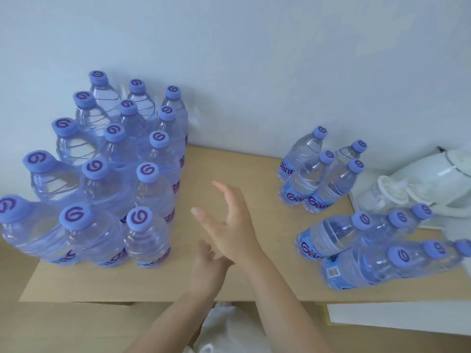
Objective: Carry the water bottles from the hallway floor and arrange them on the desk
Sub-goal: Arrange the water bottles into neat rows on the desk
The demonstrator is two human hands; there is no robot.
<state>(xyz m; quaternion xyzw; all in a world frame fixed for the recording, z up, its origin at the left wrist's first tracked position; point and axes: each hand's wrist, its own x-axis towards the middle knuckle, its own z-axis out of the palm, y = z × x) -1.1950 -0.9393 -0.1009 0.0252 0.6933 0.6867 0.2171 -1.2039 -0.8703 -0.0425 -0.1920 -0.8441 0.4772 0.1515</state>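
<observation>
Several clear water bottles with blue caps stand packed in rows on the left of the wooden desk (229, 161), forming one large bottle group (107, 189). A smaller bottle cluster (321, 179) stands at the back right, and another bottle group (369, 248) stands nearer the front right edge. Over the bare middle of the desk, my right hand (229, 222) is open with fingers spread and holds nothing. My left hand (207, 268) lies just below it, partly hidden under the right one, fingers apart and empty.
A white appliance (420, 184) sits at the far right of the desk against the pale wall (254, 59). White crumpled plastic (219, 324) lies below the desk's front edge. A white drawer front (397, 317) shows under the desk at the right.
</observation>
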